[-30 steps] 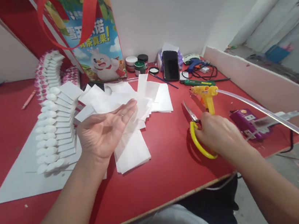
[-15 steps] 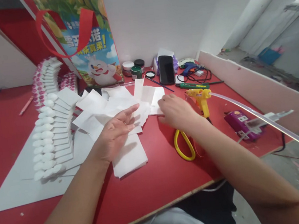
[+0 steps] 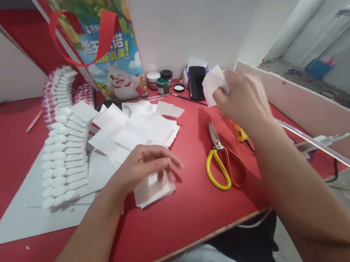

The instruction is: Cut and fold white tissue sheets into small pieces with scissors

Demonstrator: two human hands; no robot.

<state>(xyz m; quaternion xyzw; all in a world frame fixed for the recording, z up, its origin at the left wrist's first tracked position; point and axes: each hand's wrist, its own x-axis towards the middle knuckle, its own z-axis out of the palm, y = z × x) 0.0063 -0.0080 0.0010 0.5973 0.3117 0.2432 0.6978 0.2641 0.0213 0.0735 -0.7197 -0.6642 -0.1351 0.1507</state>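
Observation:
My right hand is raised over the right side of the table, its fingers closed on white paper that sticks out to the left, in front of the phone. My left hand hovers over a small stack of white paper, fingers apart and holding nothing. Behind it lies a loose pile of white sheets. Scissors with one yellow and one red handle lie between my hands. A yellow glue gun is mostly hidden behind my right hand.
Rows of white petal-like pieces stand on a grey board at the left. Toward the back are a printed bag, paint jars and a phone. A clear glue stick stretches across the right.
My right hand has lifted white paper away from the pile and moved right and up, uncovering the scissors. My left hand has shifted slightly right and down, over the small stack.

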